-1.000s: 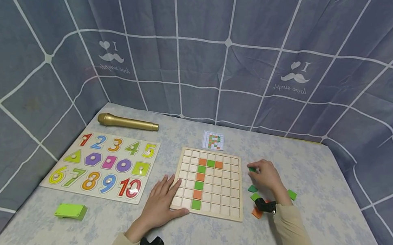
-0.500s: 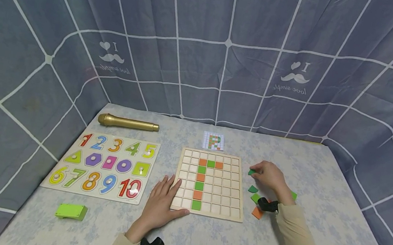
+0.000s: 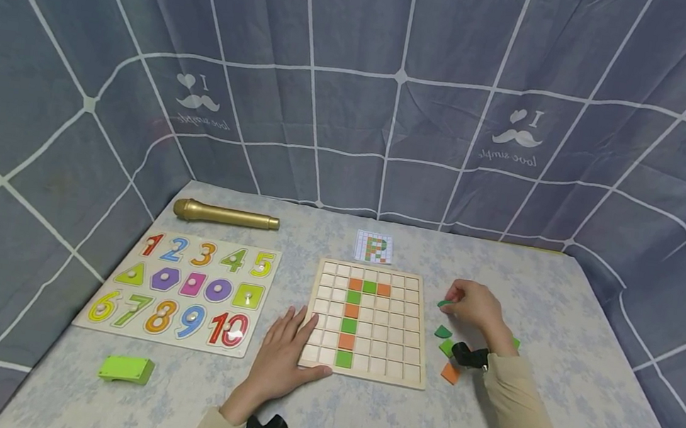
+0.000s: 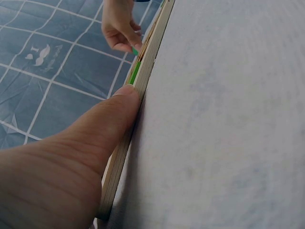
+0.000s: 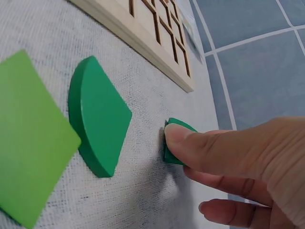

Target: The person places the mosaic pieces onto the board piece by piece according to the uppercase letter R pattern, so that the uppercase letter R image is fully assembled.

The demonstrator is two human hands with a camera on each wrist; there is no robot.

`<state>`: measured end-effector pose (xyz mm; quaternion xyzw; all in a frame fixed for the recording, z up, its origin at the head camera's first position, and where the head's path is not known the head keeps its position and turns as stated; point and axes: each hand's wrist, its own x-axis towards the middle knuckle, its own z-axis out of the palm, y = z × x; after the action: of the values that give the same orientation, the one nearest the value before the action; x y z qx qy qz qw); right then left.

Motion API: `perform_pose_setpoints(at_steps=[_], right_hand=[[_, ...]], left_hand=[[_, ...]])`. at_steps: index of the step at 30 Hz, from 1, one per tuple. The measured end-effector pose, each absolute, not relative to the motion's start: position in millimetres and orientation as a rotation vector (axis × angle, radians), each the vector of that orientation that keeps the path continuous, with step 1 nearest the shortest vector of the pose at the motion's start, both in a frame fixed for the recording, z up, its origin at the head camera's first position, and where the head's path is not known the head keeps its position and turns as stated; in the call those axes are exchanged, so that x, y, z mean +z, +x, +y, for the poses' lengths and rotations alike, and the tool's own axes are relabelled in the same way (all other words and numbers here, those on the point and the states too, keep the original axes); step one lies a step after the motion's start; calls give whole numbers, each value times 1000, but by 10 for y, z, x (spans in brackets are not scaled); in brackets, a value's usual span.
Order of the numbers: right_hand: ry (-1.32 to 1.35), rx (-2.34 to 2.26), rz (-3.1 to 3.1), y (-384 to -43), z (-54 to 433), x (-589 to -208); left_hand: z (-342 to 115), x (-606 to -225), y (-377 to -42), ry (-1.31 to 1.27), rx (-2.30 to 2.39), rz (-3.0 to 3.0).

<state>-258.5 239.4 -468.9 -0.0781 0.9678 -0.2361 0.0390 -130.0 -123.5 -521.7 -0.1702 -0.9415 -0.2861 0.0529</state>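
In the head view, the right hand [image 3: 478, 308] has shifted a little over the last second: its fingers, pinched on a dark green piece [image 3: 444, 303], have come slightly back from the right edge of the grid board [image 3: 391, 320]. The piece now shows as a thin sliver, so it has probably been turned in the grip. It is beside the board, not in a cell. The eight coloured tiles on the board, three across the top and five down the column, are the same as before, so I judge the pattern no further along. The left hand [image 3: 281, 360] has stayed on the board's left side, fingers extended and slightly apart. Near the right wrist lie a second dark green piece [image 3: 443, 332], a lighter green tile [image 3: 446, 347] and an orange tile [image 3: 450, 373], and a pattern card [image 3: 374, 246] lies beyond the board

In the left wrist view, the left thumb rests on the board's near edge, gripping nothing, and probably steadies it

In the right wrist view, thumb and finger are clamped on the dark green piece, its curved edge showing; whether it is clear of the desk [image 5: 143, 200] I cannot tell
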Motion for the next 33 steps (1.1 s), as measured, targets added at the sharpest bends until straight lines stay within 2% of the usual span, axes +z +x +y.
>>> perform_pose_setpoints(at_steps=[8,19,33], right_hand=[[-234,-1024,2939,-2523,2339,-4750],[-338,-1359,2863,-2525,1955,-4782],[-383,-1327,2818,-2578,1661,-4866]], left_hand=[[-1242,-5229,-1308,-526,-850,-2850],[-1239,-5250,-1312,-541,-854,-2844],[-1234,-5247,-1304,-541,-866,-2843]])
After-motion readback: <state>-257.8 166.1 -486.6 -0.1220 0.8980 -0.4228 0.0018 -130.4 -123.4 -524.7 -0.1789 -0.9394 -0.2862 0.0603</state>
